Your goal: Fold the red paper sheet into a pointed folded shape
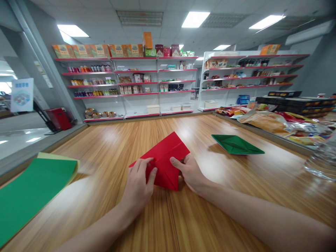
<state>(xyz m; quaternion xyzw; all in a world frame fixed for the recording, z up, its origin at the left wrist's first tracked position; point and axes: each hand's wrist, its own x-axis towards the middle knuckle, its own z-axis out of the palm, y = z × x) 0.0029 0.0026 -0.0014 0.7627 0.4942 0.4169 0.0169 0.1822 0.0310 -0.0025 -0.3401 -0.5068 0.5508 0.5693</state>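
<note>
A folded sheet of red paper (168, 157) is held tilted just above the wooden table, with crease lines across its face. My left hand (140, 180) is on its left side, the thumb and fingers closed on the lower left edge. On the right edge, my right hand (190, 171) pinches the paper, thumb on top and the other fingers partly hidden behind it. To the right lies a folded piece of green paper (237, 144) with creases on its surface. A stack of green and pale yellow paper sheets (39, 185) rests at the left.
The wooden table (110, 140) has a raised edge. Snack packets (265, 120) and black boxes (296, 103) lie beyond its right edge. A clear plastic container (322, 161) stands at the far right. Stocked shelves (136, 82) line the back.
</note>
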